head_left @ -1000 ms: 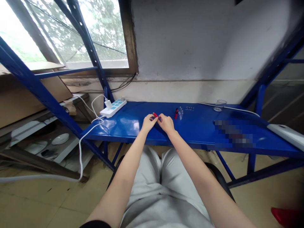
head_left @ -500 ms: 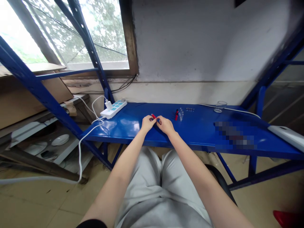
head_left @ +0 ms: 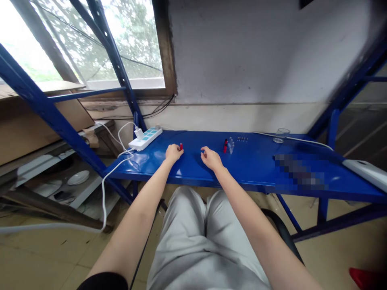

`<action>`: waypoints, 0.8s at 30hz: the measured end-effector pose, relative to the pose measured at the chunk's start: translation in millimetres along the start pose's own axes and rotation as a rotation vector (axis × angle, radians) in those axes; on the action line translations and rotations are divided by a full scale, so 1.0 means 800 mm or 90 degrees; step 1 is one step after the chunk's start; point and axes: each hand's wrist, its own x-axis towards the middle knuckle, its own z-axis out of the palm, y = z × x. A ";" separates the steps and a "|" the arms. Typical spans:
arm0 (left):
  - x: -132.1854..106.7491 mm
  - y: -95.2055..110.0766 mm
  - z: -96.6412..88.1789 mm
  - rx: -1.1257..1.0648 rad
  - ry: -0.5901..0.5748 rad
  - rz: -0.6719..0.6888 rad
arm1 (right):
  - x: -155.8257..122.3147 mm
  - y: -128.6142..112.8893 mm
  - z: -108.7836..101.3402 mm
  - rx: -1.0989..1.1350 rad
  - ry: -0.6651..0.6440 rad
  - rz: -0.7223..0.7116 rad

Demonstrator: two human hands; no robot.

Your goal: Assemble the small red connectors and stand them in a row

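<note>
My left hand (head_left: 173,153) is closed at the left middle of the blue table (head_left: 256,161). Its fingertips pinch a small red cylinder (head_left: 181,146), which stands roughly upright; its lower part is partly hidden by the fingers. To the right, my right hand (head_left: 212,158) hovers low over the table with fingers loosely curved and a gap between thumb and forefinger. Nothing shows in that gap. Beyond it stand small red-and-black pieces (head_left: 225,146) beside several small clear tubes (head_left: 231,146). A row of tiny metallic parts (head_left: 242,139) lies farther back.
A white power strip (head_left: 145,138) with a plug and cable lies at the back left. At the back right stands a clear glass (head_left: 281,135). A blurred-out dark object (head_left: 299,172) and a white item (head_left: 367,174) occupy the right side.
My hands were together around the red cylinder and have come apart. The left hand has moved left with the cylinder, now more upright. My right hand has let go and stays near its place.
</note>
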 end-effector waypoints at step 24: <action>0.008 0.011 0.004 0.024 -0.014 0.000 | -0.001 0.004 -0.004 0.048 0.090 0.007</action>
